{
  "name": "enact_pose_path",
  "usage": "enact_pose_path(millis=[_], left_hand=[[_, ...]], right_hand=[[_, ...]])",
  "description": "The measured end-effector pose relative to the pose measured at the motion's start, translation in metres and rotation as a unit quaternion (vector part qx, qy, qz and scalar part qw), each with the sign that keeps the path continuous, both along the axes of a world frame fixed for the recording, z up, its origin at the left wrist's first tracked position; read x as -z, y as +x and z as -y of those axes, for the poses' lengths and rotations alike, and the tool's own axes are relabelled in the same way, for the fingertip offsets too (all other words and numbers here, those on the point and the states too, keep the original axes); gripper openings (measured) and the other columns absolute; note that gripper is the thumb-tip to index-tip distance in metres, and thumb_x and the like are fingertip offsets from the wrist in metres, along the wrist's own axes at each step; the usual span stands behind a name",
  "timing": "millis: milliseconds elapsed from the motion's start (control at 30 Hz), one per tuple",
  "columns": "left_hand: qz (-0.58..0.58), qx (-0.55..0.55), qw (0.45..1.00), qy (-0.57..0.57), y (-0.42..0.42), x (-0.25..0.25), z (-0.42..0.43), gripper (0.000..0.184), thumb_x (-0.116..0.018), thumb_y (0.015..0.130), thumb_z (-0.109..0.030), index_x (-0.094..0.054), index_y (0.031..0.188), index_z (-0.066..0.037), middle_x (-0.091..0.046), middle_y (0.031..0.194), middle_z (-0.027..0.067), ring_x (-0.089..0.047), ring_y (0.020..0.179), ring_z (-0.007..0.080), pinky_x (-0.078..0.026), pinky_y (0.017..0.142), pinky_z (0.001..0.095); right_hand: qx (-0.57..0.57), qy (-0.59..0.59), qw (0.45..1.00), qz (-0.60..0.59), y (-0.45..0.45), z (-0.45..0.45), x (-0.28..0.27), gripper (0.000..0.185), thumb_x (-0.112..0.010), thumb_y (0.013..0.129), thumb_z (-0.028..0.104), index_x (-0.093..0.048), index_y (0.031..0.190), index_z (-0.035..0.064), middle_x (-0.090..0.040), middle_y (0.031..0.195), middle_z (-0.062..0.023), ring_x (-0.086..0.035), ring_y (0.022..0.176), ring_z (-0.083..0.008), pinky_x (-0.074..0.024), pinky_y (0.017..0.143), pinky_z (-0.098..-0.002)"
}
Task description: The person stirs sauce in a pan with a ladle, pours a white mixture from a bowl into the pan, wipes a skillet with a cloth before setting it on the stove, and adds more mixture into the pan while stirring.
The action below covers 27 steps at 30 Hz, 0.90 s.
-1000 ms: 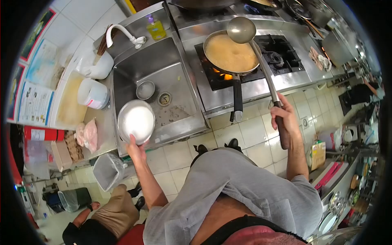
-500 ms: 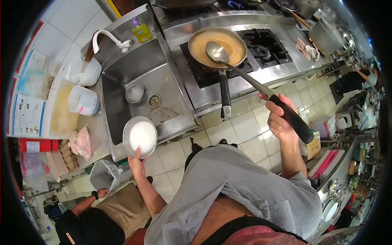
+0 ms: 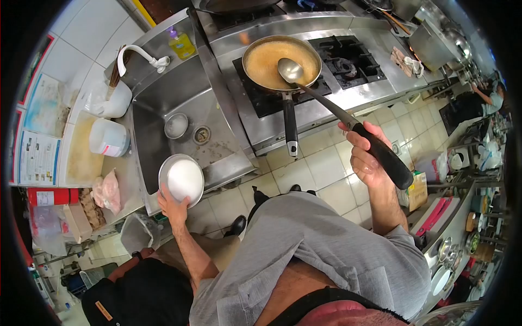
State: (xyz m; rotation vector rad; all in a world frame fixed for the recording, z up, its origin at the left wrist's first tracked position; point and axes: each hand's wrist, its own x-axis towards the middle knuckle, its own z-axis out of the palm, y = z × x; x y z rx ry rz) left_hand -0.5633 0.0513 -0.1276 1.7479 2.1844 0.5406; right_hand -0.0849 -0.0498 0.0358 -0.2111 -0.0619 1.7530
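Observation:
My right hand (image 3: 365,157) is wrapped round the black handle of a ladle (image 3: 326,103). The ladle's metal bowl lies in the yellowish-brown liquid (image 3: 266,61) at the right side of a frying pan (image 3: 248,73). That pan sits on the left stove burner, its black handle pointing toward me. At the sink's near edge, my left hand (image 3: 174,205) grips a round metal bowl (image 3: 202,182) by its near rim, with the thumb over the edge. White contents (image 3: 184,178), too smooth to identify, fill much of the bowl.
The steel sink (image 3: 157,98) holds a small metal bowl (image 3: 176,125) beside its drain. A white faucet (image 3: 136,50) and yellow soap bottle (image 3: 181,44) stand behind it. White tubs (image 3: 109,137) line the left counter. A co-worker in black (image 3: 141,290) is close on my left.
The ladle's bowl has shifted toward the right side of the pan. My left hand has changed its hold, with its fingers now spread along the metal bowl's left side. The co-worker has moved nearer to me.

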Motion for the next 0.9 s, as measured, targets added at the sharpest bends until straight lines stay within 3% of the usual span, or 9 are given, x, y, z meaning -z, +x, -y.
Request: enact_pose_path(millis=[33,67,133,267,433,533,633,800,900], left_hand=[[-0.134,0.001,0.99,-0.043,0.004,-0.006,-0.002,0.092,-0.074,0.064,-0.014,-0.022,0.14,-0.018,-0.019,0.143,0.0166,-0.025,0.129,0.0331,-0.021,0.1,0.0566],[-0.134,0.0,0.99,-0.043,0.005,-0.009,-0.004,0.092,-0.074,0.064,-0.014,-0.022,0.14,-0.018,-0.019,0.143,0.0166,-0.025,0.129,0.0331,-0.021,0.1,0.0566],[-0.23,0.162,0.959,-0.026,0.007,-0.013,-0.007,0.086,-0.075,0.064,-0.021,-0.03,0.137,-0.019,-0.021,0.143,0.0155,-0.023,0.13,0.0339,-0.019,0.099,0.0586],[-0.139,0.201,0.968,-0.063,0.017,-0.002,-0.022,0.078,-0.074,0.063,-0.027,-0.039,0.131,-0.013,-0.03,0.136,0.0157,-0.027,0.126,0.0345,-0.018,0.101,0.0537],[-0.1,0.164,0.979,-0.06,0.02,-0.003,-0.032,0.084,-0.078,0.055,-0.035,-0.042,0.126,-0.008,-0.04,0.123,0.0133,-0.037,0.114,0.0329,-0.031,0.096,0.0439],[-0.079,0.142,0.984,-0.078,0.023,-0.006,-0.034,0.082,-0.079,0.052,-0.034,-0.045,0.122,-0.006,-0.041,0.121,0.0131,-0.037,0.113,0.0329,-0.032,0.096,0.0412],[-0.052,0.137,0.987,-0.073,0.025,-0.005,-0.035,0.078,-0.079,0.051,-0.032,-0.048,0.117,-0.007,-0.042,0.119,0.0122,-0.037,0.114,0.0317,-0.032,0.095,0.0418],[-0.027,0.145,0.986,-0.072,0.035,-0.003,-0.037,0.073,-0.078,0.05,-0.03,-0.05,0.113,-0.006,-0.045,0.116,0.011,-0.04,0.111,0.0297,-0.033,0.094,0.0415],[-0.023,0.155,0.986,-0.062,0.038,-0.003,-0.036,0.07,-0.077,0.051,-0.029,-0.051,0.112,-0.005,-0.047,0.114,0.0112,-0.043,0.108,0.0299,-0.034,0.093,0.0408]], right_hand=[[0.003,0.001,1.0,0.001,0.002,-0.002,0.0,0.045,-0.033,0.093,0.026,-0.043,0.118,-0.0109,-0.047,0.069,-0.0073,-0.04,0.039,-0.0162,-0.0362,0.035,-0.0316],[0.002,0.002,1.0,0.002,0.003,-0.003,0.0,0.045,-0.033,0.093,0.026,-0.043,0.118,-0.0109,-0.047,0.069,-0.0073,-0.04,0.039,-0.0162,-0.0362,0.035,-0.0316],[0.011,-0.003,0.999,0.031,0.005,-0.003,-0.001,0.045,-0.034,0.093,0.025,-0.044,0.116,-0.0114,-0.047,0.068,-0.0072,-0.04,0.039,-0.016,-0.0368,0.035,-0.0316],[0.012,0.001,0.999,0.041,0.015,-0.014,0.002,0.043,-0.035,0.092,0.024,-0.046,0.112,-0.0117,-0.048,0.067,-0.0071,-0.039,0.038,-0.0156,-0.0371,0.034,-0.031],[0.011,-0.001,0.996,0.087,0.025,-0.036,0.004,0.039,-0.038,0.092,0.024,-0.049,0.106,-0.0096,-0.049,0.065,-0.0059,-0.038,0.037,-0.0138,-0.0339,0.033,-0.0284],[-0.018,0.0,0.988,0.152,0.032,-0.053,0.006,0.034,-0.042,0.091,0.026,-0.054,0.098,-0.0047,-0.051,0.065,-0.0044,-0.037,0.038,-0.013,-0.0306,0.032,-0.0262],[-0.037,0.0,0.984,0.176,0.037,-0.076,0.008,0.03,-0.043,0.09,0.025,-0.054,0.095,-0.0028,-0.05,0.064,-0.0046,-0.037,0.038,-0.0126,-0.031,0.032,-0.0259],[-0.043,-0.026,0.983,0.178,0.026,-0.1,0.001,0.024,-0.044,0.09,0.023,-0.047,0.076,0.0028,-0.049,0.064,-0.0059,-0.037,0.039,-0.0126,-0.0326,0.032,-0.0251],[-0.045,-0.002,0.985,0.165,0.02,-0.1,-0.001,0.026,-0.044,0.09,0.023,-0.051,0.082,-0.0006,-0.05,0.063,-0.0057,-0.036,0.039,-0.0121,-0.0328,0.032,-0.0244]])
